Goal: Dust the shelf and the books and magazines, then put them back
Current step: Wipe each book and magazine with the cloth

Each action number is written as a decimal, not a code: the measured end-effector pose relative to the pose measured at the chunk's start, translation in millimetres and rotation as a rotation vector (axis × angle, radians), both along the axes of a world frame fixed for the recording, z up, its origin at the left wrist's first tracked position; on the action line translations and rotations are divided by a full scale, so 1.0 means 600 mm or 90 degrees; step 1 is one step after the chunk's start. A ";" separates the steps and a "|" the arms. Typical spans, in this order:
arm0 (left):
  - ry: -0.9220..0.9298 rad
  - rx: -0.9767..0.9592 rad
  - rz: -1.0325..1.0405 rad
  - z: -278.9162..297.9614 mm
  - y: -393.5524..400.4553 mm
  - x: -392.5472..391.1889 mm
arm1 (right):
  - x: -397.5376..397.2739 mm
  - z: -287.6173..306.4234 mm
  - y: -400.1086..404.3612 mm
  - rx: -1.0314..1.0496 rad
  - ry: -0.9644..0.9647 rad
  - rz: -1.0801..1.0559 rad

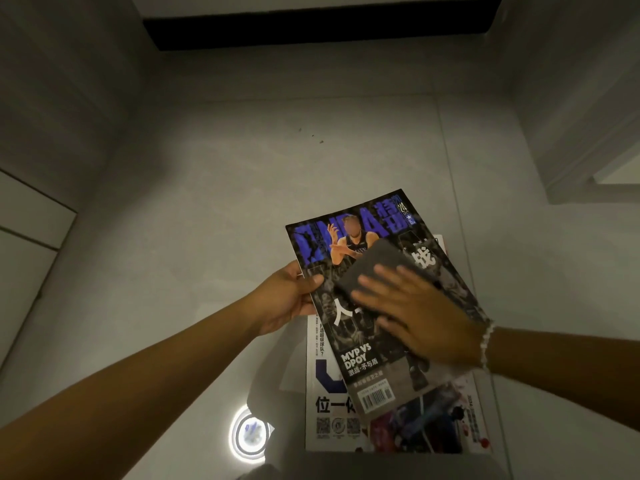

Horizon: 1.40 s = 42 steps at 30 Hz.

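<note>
A dark basketball magazine (360,362) with blue title letters is held above the floor. My left hand (287,299) grips its left edge, thumb on the cover. My right hand (419,313), blurred by motion, lies flat with straight fingers on a dark grey cloth (372,265) and presses it onto the cover. A white bead bracelet is on the right wrist. Under the magazine, a white magazine (325,403) and a colourful one (433,424) lie on the floor. No shelf shows in this view.
Grey glossy floor tiles (225,202) stretch ahead, with a ceiling-lamp reflection (250,434) near the bottom. A dark gap under a white unit (322,26) is at the top. White panels (31,230) stand left, a white frame (588,133) right.
</note>
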<state>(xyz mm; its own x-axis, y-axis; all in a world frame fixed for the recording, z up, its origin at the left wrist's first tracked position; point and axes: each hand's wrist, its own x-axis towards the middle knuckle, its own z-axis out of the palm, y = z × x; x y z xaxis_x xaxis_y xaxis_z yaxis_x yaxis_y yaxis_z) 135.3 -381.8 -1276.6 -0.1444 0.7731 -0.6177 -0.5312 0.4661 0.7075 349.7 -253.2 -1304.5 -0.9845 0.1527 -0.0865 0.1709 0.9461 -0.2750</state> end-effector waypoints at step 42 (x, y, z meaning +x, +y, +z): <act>0.155 -0.102 0.035 0.008 0.007 0.020 | 0.104 0.000 -0.022 -0.057 -0.023 -0.326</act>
<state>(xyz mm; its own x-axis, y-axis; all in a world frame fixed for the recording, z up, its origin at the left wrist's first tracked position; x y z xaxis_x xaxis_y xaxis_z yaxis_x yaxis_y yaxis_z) 147.2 -377.3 -1272.0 -0.3419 0.6550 -0.6738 -0.3825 0.5579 0.7365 412.4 -266.4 -1304.3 -0.7818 0.6042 -0.1540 0.6165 0.7118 -0.3366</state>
